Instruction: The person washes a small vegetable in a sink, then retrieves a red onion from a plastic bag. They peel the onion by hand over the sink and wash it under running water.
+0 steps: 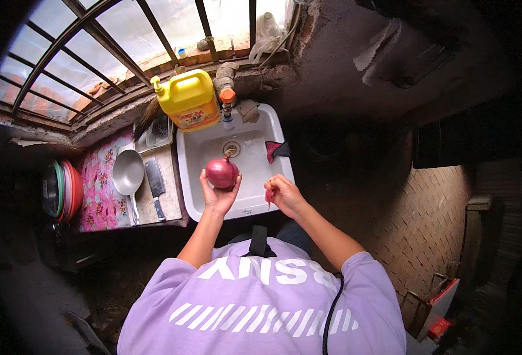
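Note:
Over the white sink (194,186), my left hand (220,199) cups a red onion (222,172) from below, thumb and fingers on either side. The onion's dry neck points away from me, towards the drain (231,148). My right hand (285,195), apart from the onion near the sink's front right, pinches a strip of red onion skin (269,195) that hangs from the fingers. A red and dark cloth (277,151) lies over the sink's right rim. At the back, the tap (228,106) has an orange top.
Left of the sink, a cleaver (155,184) and a metal ladle-shaped pan (128,173) lie on a board (171,191). A yellow detergent jug (190,101) stands at the sink's back left. Stacked colored basins (68,191) lean at far left. A barred window (123,44) is behind.

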`<state>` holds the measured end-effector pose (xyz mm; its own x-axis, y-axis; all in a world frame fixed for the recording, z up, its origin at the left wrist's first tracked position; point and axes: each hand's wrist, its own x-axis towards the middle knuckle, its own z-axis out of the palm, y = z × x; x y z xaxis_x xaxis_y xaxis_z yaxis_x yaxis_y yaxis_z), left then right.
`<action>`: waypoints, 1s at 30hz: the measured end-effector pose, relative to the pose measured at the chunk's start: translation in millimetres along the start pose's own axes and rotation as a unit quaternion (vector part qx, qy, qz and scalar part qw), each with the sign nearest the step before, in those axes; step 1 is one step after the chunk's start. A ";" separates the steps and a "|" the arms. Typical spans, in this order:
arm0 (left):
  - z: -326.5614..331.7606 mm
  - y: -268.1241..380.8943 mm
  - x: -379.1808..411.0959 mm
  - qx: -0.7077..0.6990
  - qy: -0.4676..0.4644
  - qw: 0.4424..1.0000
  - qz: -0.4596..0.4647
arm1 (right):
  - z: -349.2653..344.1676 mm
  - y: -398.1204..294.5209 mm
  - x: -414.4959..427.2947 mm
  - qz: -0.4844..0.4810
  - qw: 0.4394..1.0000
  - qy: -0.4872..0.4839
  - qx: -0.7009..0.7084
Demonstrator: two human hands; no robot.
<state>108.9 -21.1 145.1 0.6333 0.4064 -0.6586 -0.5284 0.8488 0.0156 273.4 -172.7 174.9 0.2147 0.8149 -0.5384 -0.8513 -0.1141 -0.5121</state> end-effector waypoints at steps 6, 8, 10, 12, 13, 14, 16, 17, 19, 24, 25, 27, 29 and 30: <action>2.9 15.5 -4.2 0.050 -0.075 0.987 -0.135 | 26.4 -8.3 48.8 -0.091 0.965 -0.040 -0.243; 12.0 8.1 -11.5 0.101 -0.096 0.984 -0.107 | 51.7 -20.6 57.6 -0.166 0.894 -0.103 -0.403; 18.0 3.6 -16.9 0.083 -0.070 0.990 -0.092 | 72.0 -31.0 59.0 -0.247 0.811 -0.099 -0.520; 16.7 6.8 -16.4 0.065 -0.105 0.986 -0.113 | 70.1 -30.6 73.7 -0.209 0.843 -0.087 -0.488; 16.8 8.6 -16.7 0.064 -0.115 0.984 -0.122 | 69.9 -31.2 79.4 -0.190 0.858 -0.079 -0.471; 17.3 9.9 -17.1 0.064 -0.123 0.982 -0.131 | 69.4 -31.7 82.8 -0.149 0.884 -0.063 -0.438; 25.4 8.8 -19.5 0.106 -0.105 0.983 -0.107 | 67.5 -32.2 85.4 -0.204 0.849 -0.066 -0.482; 29.8 8.1 -21.0 0.129 -0.096 0.982 -0.097 | 65.5 -31.9 85.9 -0.233 0.830 -0.065 -0.503; 32.1 8.0 -22.9 0.148 -0.103 0.982 -0.061 | 61.0 -26.9 82.0 -0.202 0.869 -0.070 -0.445; 19.3 15.7 -17.8 0.392 -0.136 0.895 0.163 | 71.1 -32.1 70.4 -0.246 0.812 -0.104 -0.519; 16.1 18.6 -15.2 0.492 -0.147 0.836 0.195 | 69.3 -34.6 71.0 -0.226 0.814 -0.102 -0.525; 16.9 19.4 -13.3 0.524 -0.112 0.822 0.193 | 66.4 -37.6 71.2 -0.208 0.839 -0.106 -0.492; 22.8 18.4 -11.2 0.463 -0.105 0.871 0.129 | 56.7 -34.3 75.7 -0.144 0.878 -0.108 -0.444; 25.5 15.3 -10.2 0.403 -0.095 0.903 0.112 | 53.7 -32.9 78.5 -0.116 0.894 -0.124 -0.415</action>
<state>108.8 -3.7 171.2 0.6874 0.5846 -0.4310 -0.1206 0.6770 0.7260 292.6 -74.4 185.4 0.1387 0.9607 -0.2404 -0.1268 -0.2235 -0.9664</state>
